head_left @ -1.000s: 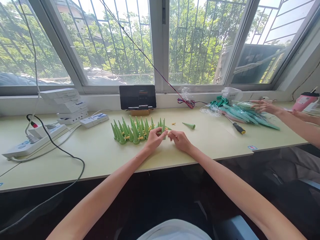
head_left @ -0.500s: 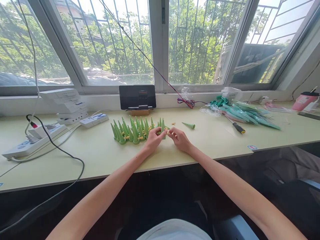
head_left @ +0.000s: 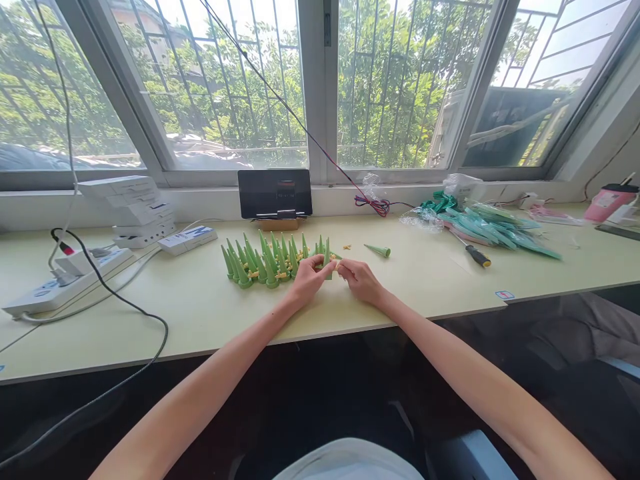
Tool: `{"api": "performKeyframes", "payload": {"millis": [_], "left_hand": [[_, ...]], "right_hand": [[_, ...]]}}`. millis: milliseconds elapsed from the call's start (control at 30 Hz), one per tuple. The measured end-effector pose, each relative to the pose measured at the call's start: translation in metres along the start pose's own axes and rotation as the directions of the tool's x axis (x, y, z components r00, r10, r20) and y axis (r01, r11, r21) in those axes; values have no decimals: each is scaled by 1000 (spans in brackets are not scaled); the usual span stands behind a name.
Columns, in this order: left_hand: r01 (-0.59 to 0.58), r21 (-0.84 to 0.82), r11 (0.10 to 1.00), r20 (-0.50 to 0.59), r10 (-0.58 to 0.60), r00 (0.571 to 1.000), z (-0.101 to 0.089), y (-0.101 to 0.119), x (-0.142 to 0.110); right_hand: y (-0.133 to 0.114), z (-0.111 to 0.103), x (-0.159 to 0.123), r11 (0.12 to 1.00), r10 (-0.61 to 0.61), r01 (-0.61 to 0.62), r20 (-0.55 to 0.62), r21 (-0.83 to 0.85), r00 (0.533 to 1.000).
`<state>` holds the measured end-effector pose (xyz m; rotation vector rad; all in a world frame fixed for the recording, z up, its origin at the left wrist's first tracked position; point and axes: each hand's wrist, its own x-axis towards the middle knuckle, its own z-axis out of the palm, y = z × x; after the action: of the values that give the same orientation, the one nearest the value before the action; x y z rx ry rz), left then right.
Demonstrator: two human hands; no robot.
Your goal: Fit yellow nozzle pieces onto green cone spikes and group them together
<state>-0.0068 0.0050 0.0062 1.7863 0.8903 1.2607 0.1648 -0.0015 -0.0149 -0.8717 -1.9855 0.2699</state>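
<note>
Several green plastic cones [head_left: 260, 263] stand upright in a cluster on the pale desk [head_left: 200, 313], with small yellow bits among them. My left hand [head_left: 307, 280] is closed around one green cone [head_left: 327, 257] at the cluster's right edge. Touching it from the right, my right hand [head_left: 361, 280] pinches a small yellow piece [head_left: 339, 265] against that cone. One loose green cone [head_left: 379, 251] lies on its side just behind my right hand.
A black tablet [head_left: 275, 193] leans at the windowsill. White boxes [head_left: 135, 210] and a power strip [head_left: 60, 280] with cables sit at the left. A screwdriver [head_left: 473, 253], a heap of bagged green parts [head_left: 490, 223] and a pink cup [head_left: 610, 200] lie at the right.
Another person's hands, at the bagged parts on the right one second ago, have left the view. My own hands have barely shifted at the cone.
</note>
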Motion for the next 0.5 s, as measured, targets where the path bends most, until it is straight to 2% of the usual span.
{"api": "performKeyframes", "payload": {"millis": [300,500], "left_hand": [[-13,6,1000,8,13,1000,0,1,0],[-23,24,999,-100,25,995,1,-1,2]], "right_hand": [[-2,-1,0,999,42,-42,14,-1,999],[2,2,0,997,58,-55,-56,55,997]]}}
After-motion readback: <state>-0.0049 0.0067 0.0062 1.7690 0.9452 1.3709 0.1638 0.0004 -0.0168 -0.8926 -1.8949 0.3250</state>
